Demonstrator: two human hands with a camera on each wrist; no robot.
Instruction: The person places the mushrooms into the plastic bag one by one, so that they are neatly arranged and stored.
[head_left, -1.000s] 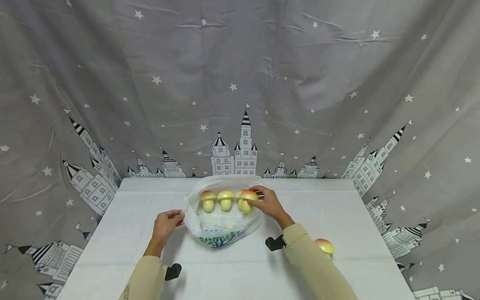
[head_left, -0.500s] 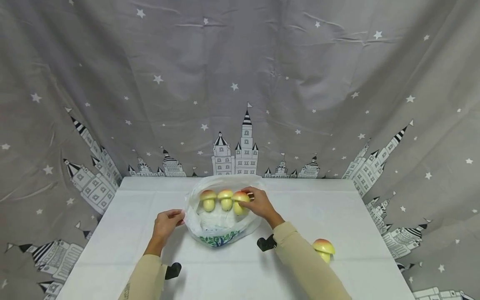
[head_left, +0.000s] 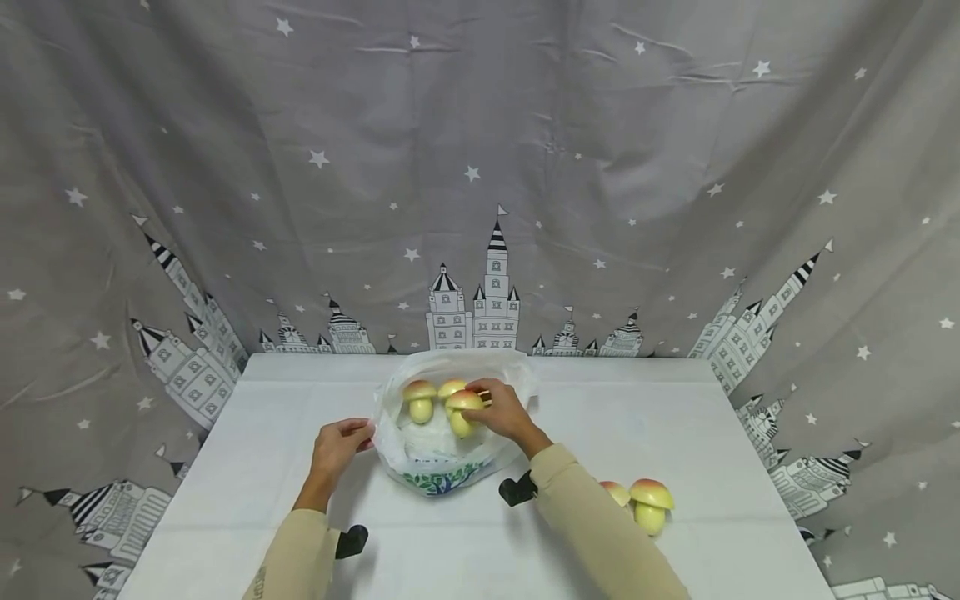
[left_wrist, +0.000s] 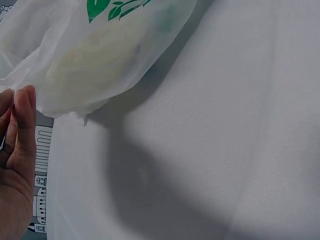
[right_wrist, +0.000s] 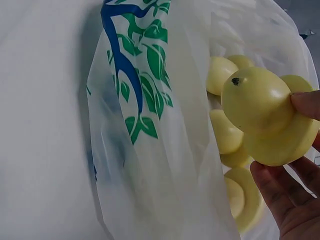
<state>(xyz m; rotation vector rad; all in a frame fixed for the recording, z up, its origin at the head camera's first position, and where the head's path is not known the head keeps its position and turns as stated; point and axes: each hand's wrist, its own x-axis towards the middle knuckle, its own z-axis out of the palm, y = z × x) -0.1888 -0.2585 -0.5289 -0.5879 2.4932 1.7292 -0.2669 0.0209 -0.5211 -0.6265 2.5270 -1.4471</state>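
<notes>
A white plastic bag (head_left: 390, 454) with a green and blue tree print lies with its mouth spread wide. My left hand (head_left: 335, 454) pinches the bag's rim on the left; the left wrist view shows the fingertips (left_wrist: 26, 100) at the thin plastic. Over the bag's mouth, my right hand (head_left: 501, 411) holds a toy mushroom (right_wrist: 257, 100) with a yellow stem and red-tinged cap, thumb on one side and fingers on the other. Inside stand more such mushrooms, one at the left (head_left: 421, 402) and one partly behind the held one (head_left: 450, 387). The right wrist view shows several.
Two more toy mushrooms stand on the white table (head_left: 420, 550) at the right, one (head_left: 651, 504) plainly visible and one (head_left: 617, 492) partly behind the right sleeve (head_left: 600, 525). A grey curtain (head_left: 480, 125) with stars and castles hangs behind the table's far edge.
My right hand has moved left with the mushroom, over the bag's middle. A second mushroom on the table has come into view beside the right sleeve. My left hand stays at the rim.
</notes>
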